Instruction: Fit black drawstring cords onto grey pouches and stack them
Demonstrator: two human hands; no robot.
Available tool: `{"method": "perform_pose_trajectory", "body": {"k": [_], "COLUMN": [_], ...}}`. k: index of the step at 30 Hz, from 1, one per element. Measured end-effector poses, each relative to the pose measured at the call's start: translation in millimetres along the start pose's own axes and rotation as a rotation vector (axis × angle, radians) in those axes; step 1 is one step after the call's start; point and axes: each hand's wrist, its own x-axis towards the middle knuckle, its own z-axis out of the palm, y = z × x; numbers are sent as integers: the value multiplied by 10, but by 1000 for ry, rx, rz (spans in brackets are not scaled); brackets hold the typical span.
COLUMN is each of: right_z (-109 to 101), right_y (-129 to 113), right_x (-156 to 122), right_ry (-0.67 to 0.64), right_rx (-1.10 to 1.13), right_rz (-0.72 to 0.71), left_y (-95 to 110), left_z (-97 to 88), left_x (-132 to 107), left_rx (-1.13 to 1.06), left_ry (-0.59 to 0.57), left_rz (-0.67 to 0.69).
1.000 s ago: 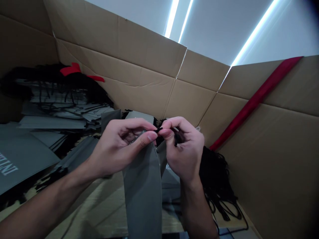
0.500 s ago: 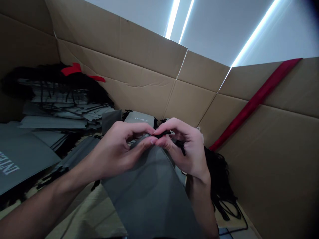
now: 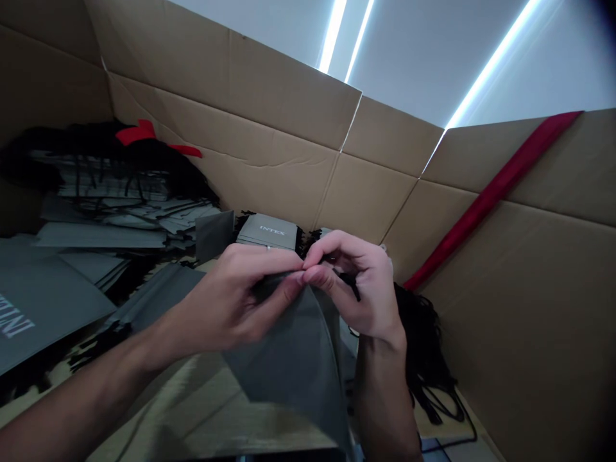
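Note:
A grey bag (image 3: 293,359) hangs from my fingertips, its top edge raised and its lower part bent over the table. My left hand (image 3: 260,289) is closed, thumb and forefinger pinching the bag's upper edge. At the same spot, the fingertips of my right hand (image 3: 356,282) press together and touch those of the left. A piece of black cord (image 3: 353,282) shows inside the curl of the right hand; its end at the fingertips is hidden.
Stacked grey bags (image 3: 269,231) marked INTEX stand behind my hands. More bags (image 3: 101,234) with black cords pile up at the left, under a red strip (image 3: 137,133). A bundle of black cords (image 3: 423,346) lies right. Cardboard walls (image 3: 269,141) surround the table (image 3: 202,410).
The bag has swung and folded, baring more of the table below it. My left fingers have slid slightly right against the right fingertips, and the black cord between them is now covered.

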Motion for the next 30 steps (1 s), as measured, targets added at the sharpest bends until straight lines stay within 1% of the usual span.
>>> {"method": "perform_pose_trajectory", "body": {"k": [3, 6, 9, 12, 13, 15, 17, 18, 20, 22, 24, 26, 27, 29, 30], "right_z": [-10, -11, 8, 14, 4, -43, -123, -172, -274, -369, -445, -503, -528, -573, -595], "right_y": [43, 108, 168, 199, 202, 193, 171, 155, 120, 84, 63, 65, 77, 116, 139], "right_x": [16, 37, 71, 112, 123, 134, 125, 112, 77, 35, 0, -22, -27, -27, -23], "right_ry": [-38, -84, -93, -67, -59, -41, -20, -20, -58, -123, -186, -202, -181, -90, -35], "right_rx": [163, 277, 333, 345, 322, 231, 98, 31, -97, -238, -390, -505, -536, -547, -537], "right_rz": [40, 109, 163, 179, 179, 177, 183, 196, 248, 323, 368, 370, 361, 343, 334], "left_y": [8, 13, 12, -26, -55, -141, -256, -318, -436, -529, -591, -628, -641, -670, -689], "left_z": [24, 22, 21, 37, 46, 65, 76, 77, 64, 32, -14, -70, -99, -159, -187], "left_x": [-25, -52, -76, -67, -54, -15, 29, 49, 81, 101, 113, 122, 127, 138, 143], "left_rx": [45, 39, 29, 10, 7, 9, 7, -7, -47, -80, -99, -124, -147, -221, -268], "left_ry": [-49, -65, -79, -58, -43, -6, 67, 106, 177, 227, 257, 271, 264, 215, 165], "left_rz": [116, 159, 154, 86, 42, -99, -254, -310, -377, -410, -431, -454, -476, -540, -578]}}
